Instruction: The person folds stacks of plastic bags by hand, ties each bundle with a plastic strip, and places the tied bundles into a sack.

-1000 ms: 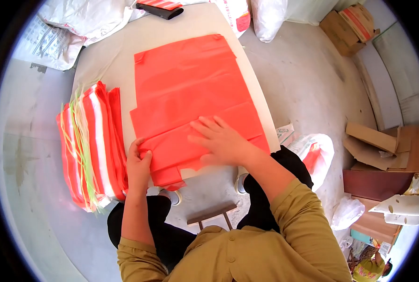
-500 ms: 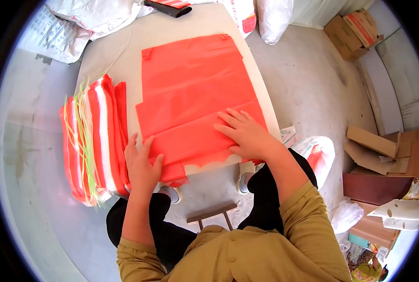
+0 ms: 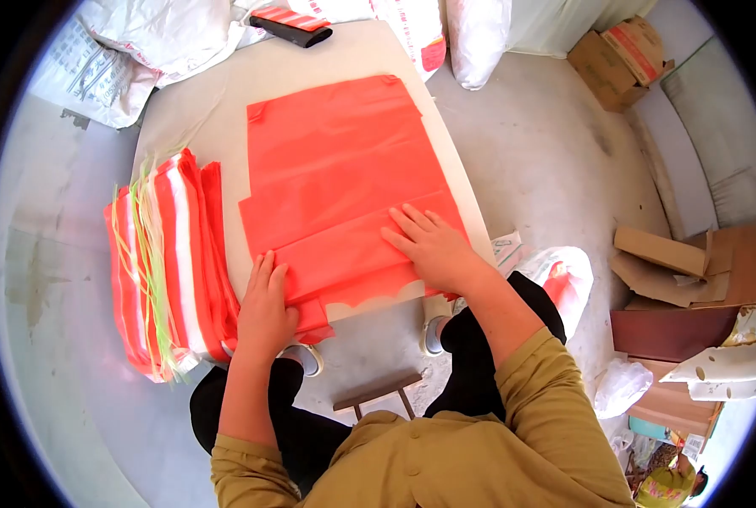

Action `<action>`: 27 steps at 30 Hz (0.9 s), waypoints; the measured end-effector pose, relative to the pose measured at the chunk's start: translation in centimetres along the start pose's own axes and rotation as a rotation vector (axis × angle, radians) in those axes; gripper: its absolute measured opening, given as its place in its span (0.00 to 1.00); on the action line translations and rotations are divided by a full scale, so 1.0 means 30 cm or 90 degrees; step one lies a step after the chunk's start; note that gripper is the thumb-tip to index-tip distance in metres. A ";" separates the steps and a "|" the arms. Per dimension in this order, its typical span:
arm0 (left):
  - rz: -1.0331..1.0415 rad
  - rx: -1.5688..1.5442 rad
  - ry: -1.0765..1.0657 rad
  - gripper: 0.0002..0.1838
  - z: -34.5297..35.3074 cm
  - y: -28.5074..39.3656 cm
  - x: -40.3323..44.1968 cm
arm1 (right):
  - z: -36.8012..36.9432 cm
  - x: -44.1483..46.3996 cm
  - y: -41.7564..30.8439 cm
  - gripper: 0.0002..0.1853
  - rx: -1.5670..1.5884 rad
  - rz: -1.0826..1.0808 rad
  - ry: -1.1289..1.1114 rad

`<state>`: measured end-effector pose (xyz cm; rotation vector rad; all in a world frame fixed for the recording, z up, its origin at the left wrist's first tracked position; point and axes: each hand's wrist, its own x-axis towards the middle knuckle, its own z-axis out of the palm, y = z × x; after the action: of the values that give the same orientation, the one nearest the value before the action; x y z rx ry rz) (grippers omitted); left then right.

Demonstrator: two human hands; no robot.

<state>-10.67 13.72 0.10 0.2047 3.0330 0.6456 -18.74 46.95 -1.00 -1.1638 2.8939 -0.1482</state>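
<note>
A flat red plastic sheet, which looks like thin bag material, lies on the table in front of me. Its near part is folded over into a band, and its near edge is wavy. My right hand rests flat on the right part of this band, fingers stretched out. At the band's left end is my left hand, its fingers straight and close together along the edge. Left of it sits a thick stack of red-and-white striped bags, with thin green and white strings lying across them.
The beige table has white sacks and a black-and-red striped roll at its far end. Cardboard boxes stand at the far right. An opened carton, a plastic bag and a low stool are nearer.
My left hand's spread fingers have drawn together at the sheet's left edge. My right hand stays flat on the band. The whole view has shifted slightly.
</note>
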 end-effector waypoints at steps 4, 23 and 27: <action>0.022 0.024 0.008 0.35 -0.003 0.005 -0.003 | 0.001 -0.002 -0.004 0.33 -0.006 0.002 0.012; -0.229 -0.532 -0.026 0.09 -0.028 -0.092 -0.008 | -0.336 -0.040 0.055 0.12 0.248 0.180 -0.033; -0.275 -0.611 0.082 0.11 0.021 -0.061 0.045 | -0.257 -0.075 0.150 0.18 0.306 0.261 0.023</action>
<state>-12.18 12.49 -1.23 -0.5097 2.3514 1.9332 -20.61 52.35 6.21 -0.4881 2.8096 -0.7995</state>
